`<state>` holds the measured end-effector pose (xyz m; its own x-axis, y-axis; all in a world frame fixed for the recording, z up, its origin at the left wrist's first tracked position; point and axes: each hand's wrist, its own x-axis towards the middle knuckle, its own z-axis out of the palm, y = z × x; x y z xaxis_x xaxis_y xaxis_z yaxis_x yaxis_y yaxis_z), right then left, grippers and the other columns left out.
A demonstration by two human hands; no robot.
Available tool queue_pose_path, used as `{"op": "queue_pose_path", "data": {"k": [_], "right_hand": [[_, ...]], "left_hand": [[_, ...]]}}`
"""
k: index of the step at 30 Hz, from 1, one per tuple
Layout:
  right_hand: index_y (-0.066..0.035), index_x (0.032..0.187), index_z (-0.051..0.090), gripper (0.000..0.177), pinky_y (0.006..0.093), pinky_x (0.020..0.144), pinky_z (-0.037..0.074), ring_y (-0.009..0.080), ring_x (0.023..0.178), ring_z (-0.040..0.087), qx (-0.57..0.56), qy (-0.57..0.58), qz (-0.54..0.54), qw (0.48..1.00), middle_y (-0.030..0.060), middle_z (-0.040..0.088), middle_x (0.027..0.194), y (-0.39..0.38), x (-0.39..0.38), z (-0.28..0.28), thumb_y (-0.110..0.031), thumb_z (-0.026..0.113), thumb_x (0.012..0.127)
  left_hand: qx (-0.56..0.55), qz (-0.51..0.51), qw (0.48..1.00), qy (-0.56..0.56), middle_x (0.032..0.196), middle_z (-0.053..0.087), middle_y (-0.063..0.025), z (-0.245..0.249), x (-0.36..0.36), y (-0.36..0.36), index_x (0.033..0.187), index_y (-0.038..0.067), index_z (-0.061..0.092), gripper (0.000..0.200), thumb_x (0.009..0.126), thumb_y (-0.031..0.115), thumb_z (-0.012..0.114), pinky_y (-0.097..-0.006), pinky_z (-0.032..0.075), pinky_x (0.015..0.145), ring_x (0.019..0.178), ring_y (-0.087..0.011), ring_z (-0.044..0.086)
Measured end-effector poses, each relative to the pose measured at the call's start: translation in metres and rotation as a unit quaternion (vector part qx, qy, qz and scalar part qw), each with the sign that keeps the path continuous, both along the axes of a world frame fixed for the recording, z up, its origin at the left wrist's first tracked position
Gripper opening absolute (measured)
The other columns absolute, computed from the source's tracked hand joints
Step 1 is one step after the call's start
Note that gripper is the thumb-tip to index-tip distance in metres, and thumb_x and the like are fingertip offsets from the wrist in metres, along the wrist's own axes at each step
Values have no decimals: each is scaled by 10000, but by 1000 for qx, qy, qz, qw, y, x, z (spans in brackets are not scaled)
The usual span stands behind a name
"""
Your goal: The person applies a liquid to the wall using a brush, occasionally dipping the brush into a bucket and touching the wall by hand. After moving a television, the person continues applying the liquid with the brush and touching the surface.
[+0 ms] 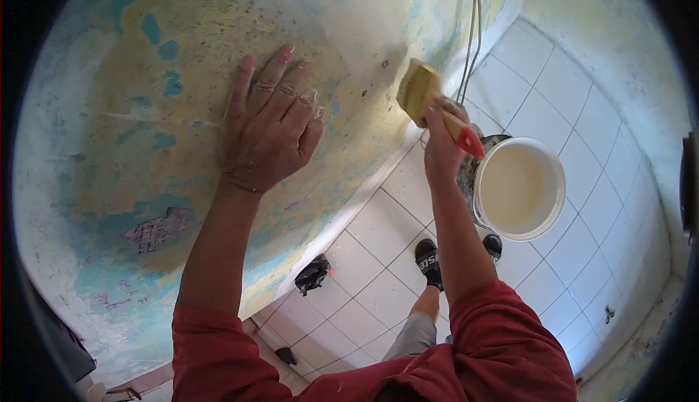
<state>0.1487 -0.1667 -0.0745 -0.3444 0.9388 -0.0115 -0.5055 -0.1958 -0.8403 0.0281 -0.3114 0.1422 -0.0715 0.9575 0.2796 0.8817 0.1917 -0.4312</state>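
My left hand (269,121) lies on the patchy wall (196,96), palm down and fingers stretched out, with white dust on the fingers. My right hand (444,143) grips a wide paintbrush (419,90) by its wooden handle, whose end is red. The bristle end points up and left, right at the wall's surface. Below the brush, a white bucket (559,187) holds a cloudy cream-coloured liquid. Yellow, white and turquoise layers of worn paint show around my left hand.
White tiles (378,227) cover the floor. Cables (472,38) hang along the wall beyond the brush. A crumpled black bag (313,274) lies by the wall's foot. My sandalled foot (428,260) stands near the bucket. Another wall (619,52) closes the right side.
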Motion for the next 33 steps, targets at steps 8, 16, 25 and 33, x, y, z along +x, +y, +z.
{"op": "queue_pose_path", "data": {"k": [8, 16, 25, 33], "right_hand": [[11, 954, 678, 112, 296, 817, 526, 156, 949, 641, 78, -13, 67, 995, 97, 689, 992, -3, -13, 21, 20, 688, 843], [16, 952, 689, 119, 293, 849, 526, 176, 944, 677, 108, -46, 71, 991, 114, 711, 984, -4, -8, 43, 49, 683, 837], [34, 1001, 636, 154, 278, 694, 558, 186, 828, 644, -20, 28, -17, 999, 112, 627, 1043, 1, 12, 21, 21, 663, 851], [31, 1097, 592, 264, 320, 675, 597, 201, 876, 653, -160, 46, 42, 985, 131, 615, 1067, -6, -34, 24, -90, 685, 881]], "left_hand": [[27, -1, 999, 27, 1202, 691, -59, -5, 1, 2, 795, 116, 671, 120, 862, 200, 618, -546, 249, 1186, 1318, -252, 530], [14, 10, 1000, 12, 1256, 669, -46, -3, 1, 1, 927, 93, 707, 141, 894, 196, 617, -569, 213, 1189, 1342, -276, 510], [4, 20, 999, 28, 1275, 662, -27, -7, 1, 0, 948, 110, 718, 161, 908, 214, 602, -578, 197, 1191, 1354, -269, 499], [9, 20, 999, 30, 1272, 667, -22, -10, 1, 2, 943, 118, 718, 151, 900, 211, 606, -583, 193, 1190, 1347, -276, 507]]}}
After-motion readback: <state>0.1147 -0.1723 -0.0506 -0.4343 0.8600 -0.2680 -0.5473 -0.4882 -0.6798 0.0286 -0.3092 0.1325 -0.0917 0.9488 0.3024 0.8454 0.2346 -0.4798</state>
